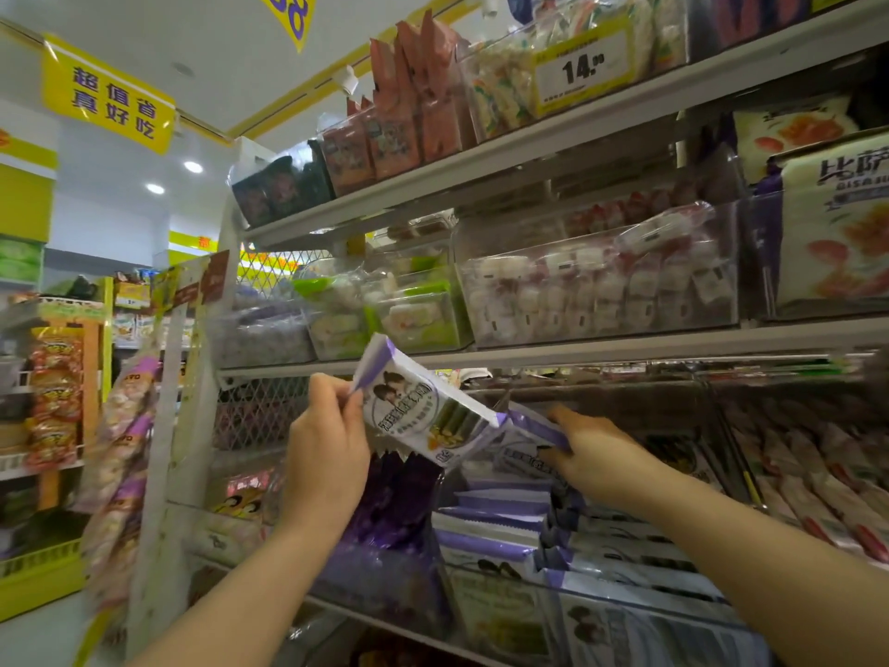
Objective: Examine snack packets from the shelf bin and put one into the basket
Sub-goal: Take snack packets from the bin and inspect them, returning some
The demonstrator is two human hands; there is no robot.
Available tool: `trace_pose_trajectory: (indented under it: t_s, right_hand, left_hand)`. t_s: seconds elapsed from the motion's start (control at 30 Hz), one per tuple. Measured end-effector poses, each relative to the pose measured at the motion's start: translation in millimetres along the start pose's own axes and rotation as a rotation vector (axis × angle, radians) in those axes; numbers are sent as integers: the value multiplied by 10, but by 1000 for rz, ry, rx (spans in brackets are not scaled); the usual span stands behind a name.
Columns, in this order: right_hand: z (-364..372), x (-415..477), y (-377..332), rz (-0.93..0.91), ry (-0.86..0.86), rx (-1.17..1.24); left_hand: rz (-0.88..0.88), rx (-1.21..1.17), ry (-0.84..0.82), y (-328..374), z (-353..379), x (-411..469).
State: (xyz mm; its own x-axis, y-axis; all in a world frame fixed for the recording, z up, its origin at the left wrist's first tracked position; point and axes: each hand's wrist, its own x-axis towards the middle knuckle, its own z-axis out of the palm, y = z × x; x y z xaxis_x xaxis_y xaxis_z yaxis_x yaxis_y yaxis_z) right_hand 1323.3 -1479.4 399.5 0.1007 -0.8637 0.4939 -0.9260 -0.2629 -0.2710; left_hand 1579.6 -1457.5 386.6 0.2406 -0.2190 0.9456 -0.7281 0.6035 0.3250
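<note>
My left hand (327, 445) pinches the left end of a white and purple snack packet (423, 411) and holds it up, tilted, in front of the shelf. My right hand (596, 454) reaches into the clear shelf bin (505, 604) and grips the purple edge of a second packet (539, 428) of the same kind. Several more white and purple packets (500, 517) stand in rows inside the bin. No basket is in view.
Dark purple packets (394, 503) sit in the bin just left of the white ones. Red and white packets (818, 479) fill the bin to the right. A shelf edge (625, 349) runs just above my hands, with clear bins of sweets on it. An aisle lies to the left.
</note>
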Motion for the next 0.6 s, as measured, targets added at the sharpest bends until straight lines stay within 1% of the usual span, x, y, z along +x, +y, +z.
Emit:
trace_pose_trajectory:
  t_s: [0.1, 0.23, 0.3, 0.37, 0.47, 0.53, 0.6]
  right_hand:
    - [-19, -48, -14, 26, 26, -73]
    - [-111, -218, -135, -1, 223, -172]
    - [-140, -358, -304, -71, 325, -174]
    - [-182, -476, -470, -164, 403, -68]
    - [-14, -824, -937, -295, 294, 279]
    - [176, -1037, -1231, -332, 144, 516]
    - [417, -1203, -1483, -357, 2, 671]
  left_hand:
    - [-67, -8, 83, -15, -167, -12]
    - [-60, -42, 122, -12, -454, -113]
    - [-57, -29, 107, -6, -616, -184]
    - [-52, -21, 78, 40, -676, -218]
    - [-87, 28, -15, -2, -953, -466]
    - [-121, 74, -95, -64, -1151, -669]
    - [-134, 109, -186, -136, -1349, -855]
